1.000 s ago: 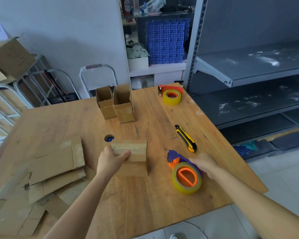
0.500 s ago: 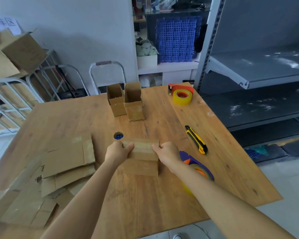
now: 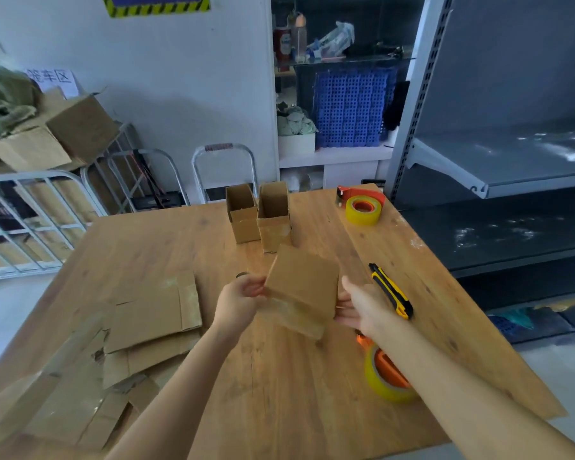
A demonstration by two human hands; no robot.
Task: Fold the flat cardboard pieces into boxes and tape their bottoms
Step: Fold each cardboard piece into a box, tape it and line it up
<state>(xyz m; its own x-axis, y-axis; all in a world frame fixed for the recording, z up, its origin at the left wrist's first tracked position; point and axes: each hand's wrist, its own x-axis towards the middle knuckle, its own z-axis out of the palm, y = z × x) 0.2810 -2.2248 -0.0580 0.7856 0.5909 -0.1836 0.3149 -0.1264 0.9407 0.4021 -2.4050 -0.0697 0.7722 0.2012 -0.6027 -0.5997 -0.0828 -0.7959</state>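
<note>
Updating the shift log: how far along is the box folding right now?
Looks done: two folded boxes stand upright, open tops up, at the far side of the table. In hand: a third box, held off the table between the left grip and right grip, tilted, glossy tape showing on its bottom. Left: a pile of flat cardboard pieces on the table's left side; too overlapped to count.

held box [image 3: 301, 287]: brown, folded, tilted above the worktop [image 3: 279, 386], glossy taped face lowermost
finished boxes [image 3: 274, 215]: two, upright, open-topped, touching, far side
flat pieces [image 3: 153, 313]: overlapping pile, left
</note>
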